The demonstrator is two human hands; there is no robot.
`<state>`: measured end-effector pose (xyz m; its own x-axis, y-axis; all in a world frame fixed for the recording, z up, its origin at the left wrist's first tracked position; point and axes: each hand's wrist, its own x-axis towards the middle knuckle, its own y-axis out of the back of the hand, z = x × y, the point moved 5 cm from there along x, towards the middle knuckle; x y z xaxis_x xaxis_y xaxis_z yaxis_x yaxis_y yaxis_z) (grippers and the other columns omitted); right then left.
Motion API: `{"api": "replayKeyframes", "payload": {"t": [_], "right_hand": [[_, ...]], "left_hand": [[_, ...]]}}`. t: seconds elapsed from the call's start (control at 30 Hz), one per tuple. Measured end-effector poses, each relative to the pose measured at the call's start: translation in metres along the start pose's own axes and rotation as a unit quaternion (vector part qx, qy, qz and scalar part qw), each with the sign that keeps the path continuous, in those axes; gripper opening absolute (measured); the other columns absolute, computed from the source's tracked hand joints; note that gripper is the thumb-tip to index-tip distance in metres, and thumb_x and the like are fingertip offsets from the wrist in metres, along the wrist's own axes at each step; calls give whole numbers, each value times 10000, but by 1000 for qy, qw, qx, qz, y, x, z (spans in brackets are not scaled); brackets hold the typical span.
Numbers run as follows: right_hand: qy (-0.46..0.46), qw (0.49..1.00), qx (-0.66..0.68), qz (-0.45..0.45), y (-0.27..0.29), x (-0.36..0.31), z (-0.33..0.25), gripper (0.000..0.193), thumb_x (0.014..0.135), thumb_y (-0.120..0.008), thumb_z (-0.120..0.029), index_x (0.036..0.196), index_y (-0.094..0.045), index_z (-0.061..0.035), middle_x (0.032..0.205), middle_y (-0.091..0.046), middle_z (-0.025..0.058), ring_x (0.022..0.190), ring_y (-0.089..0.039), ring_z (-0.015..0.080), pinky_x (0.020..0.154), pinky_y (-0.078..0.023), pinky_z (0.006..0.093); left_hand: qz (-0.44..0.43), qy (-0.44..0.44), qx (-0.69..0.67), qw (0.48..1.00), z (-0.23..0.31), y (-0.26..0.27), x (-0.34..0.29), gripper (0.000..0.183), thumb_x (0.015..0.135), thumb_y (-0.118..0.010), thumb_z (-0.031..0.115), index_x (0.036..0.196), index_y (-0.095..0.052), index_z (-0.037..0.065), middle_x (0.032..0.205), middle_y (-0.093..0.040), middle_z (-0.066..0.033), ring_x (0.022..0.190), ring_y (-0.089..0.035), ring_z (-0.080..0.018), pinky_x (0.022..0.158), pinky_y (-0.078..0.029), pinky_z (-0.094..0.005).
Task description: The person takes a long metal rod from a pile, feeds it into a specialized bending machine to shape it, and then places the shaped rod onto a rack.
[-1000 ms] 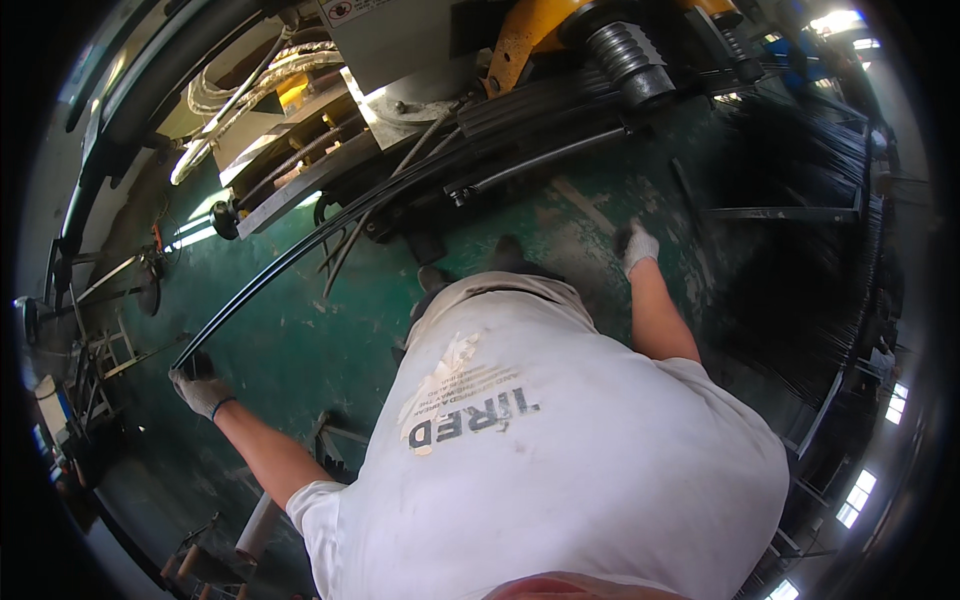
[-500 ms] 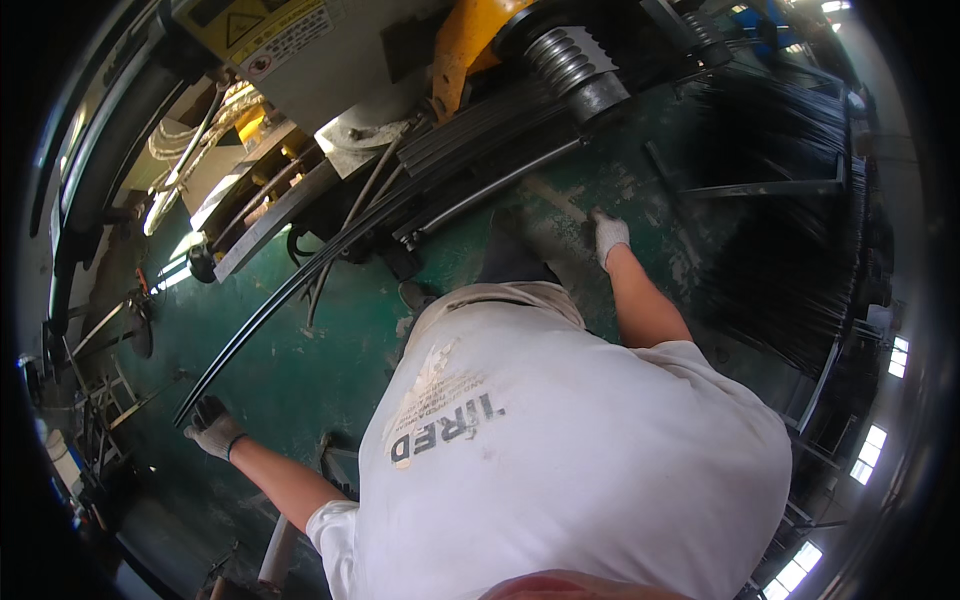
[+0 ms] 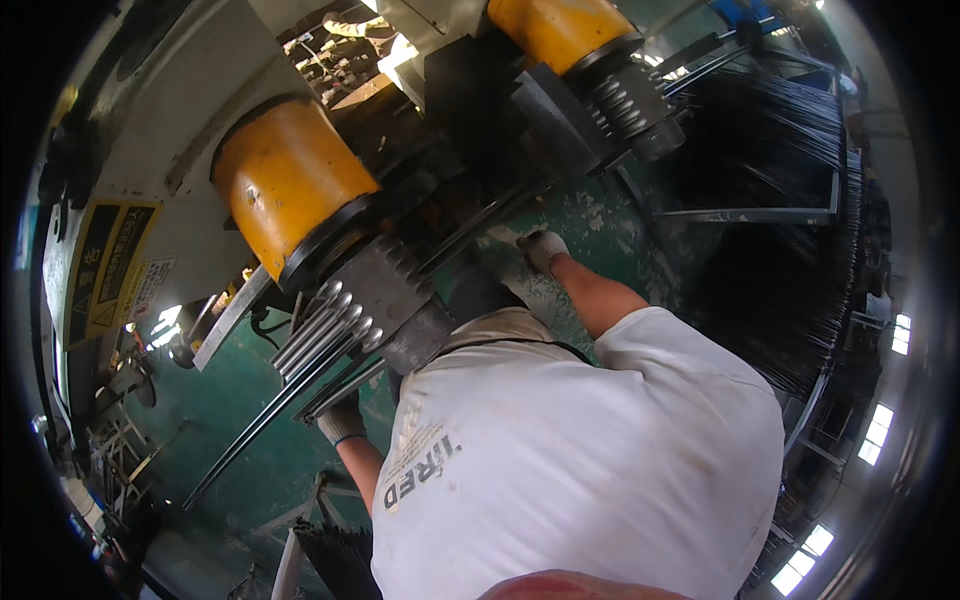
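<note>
Head view: my left hand (image 3: 343, 420) is at slim metal rods (image 3: 345, 388) beside the grooved roller (image 3: 385, 292), grip hidden, my right hand (image 3: 542, 250) over the green floor (image 3: 255, 360), closure unclear, and I judge the rods stiff yet springy, best held near their ends.

Gloved left hand (image 3: 343, 422) near dark rods (image 3: 250, 437), yellow cylinders (image 3: 292, 178)
</note>
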<state>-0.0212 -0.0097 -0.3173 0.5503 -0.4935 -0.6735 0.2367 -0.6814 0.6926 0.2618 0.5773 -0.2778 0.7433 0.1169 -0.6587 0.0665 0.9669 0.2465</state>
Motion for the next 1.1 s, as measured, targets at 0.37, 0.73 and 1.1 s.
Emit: {"api": "replayKeyframes", "payload": {"t": [0.37, 0.73, 1.1], "right_hand": [[-155, 946, 267, 95, -20, -59, 45, 420, 1031, -700, -392, 1100, -789, 12, 828, -759, 169, 692, -724, 285, 657, -552, 442], [-298, 881, 360, 76, -142, -217, 91, 379, 1023, -721, -370, 1079, -802, -3, 796, -762, 121, 632, -703, 244, 630, -572, 417], [-258, 928, 248, 106, -145, -180, 138, 470, 1012, -686, -443, 1032, -813, 9, 881, -797, 199, 751, -777, 326, 734, -614, 466]], "left_hand": [[-60, -17, -16, 998, 13, -76, -17, 203, 1061, -705, 205, 1169, -660, 38, 861, -711, -120, 629, -657, -222, 515, -502, -355], [-200, -1, 102, 974, -74, -64, -11, 170, 1066, -668, 190, 1146, -670, 40, 847, -719, -114, 614, -643, -218, 533, -508, -363], [-113, -21, -51, 992, -21, -55, -29, 252, 1087, -662, 286, 1196, -671, 59, 981, -754, -134, 791, -713, -264, 684, -590, -414]]}}
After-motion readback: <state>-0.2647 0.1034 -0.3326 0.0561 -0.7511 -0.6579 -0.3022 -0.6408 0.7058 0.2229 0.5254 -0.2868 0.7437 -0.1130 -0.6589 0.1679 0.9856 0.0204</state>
